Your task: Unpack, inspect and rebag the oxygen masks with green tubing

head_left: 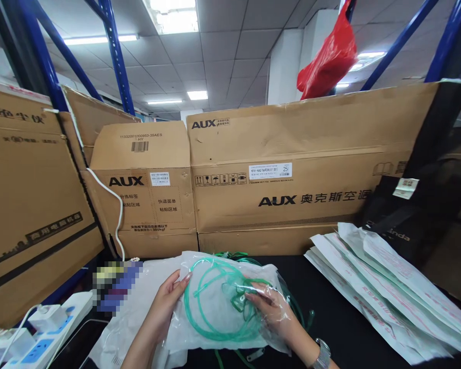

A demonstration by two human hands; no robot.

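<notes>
A clear plastic bag (176, 335) is held up in front of me. Coiled green tubing (200, 328) shows through it, with a see-through green piece like a mask (236, 294) at the coil's right side. My left hand (172, 292) pinches the bag's left edge between thumb and fingers. On the right, my right hand (271, 307) seems to be inside the bag, with film over its back and wrist. Its fingers are closed on the green tubing beside the mask-like piece. More green tubing (297, 310) lies behind and below the bag.
White packaging (138, 287) lies on the black table (292, 269) at left, near a power strip (40, 348) with plugs and a dark phone-like device (79, 341). Several white mailing envelopes (384, 287) are stacked at right. Cardboard boxes (230, 205) wall off the back.
</notes>
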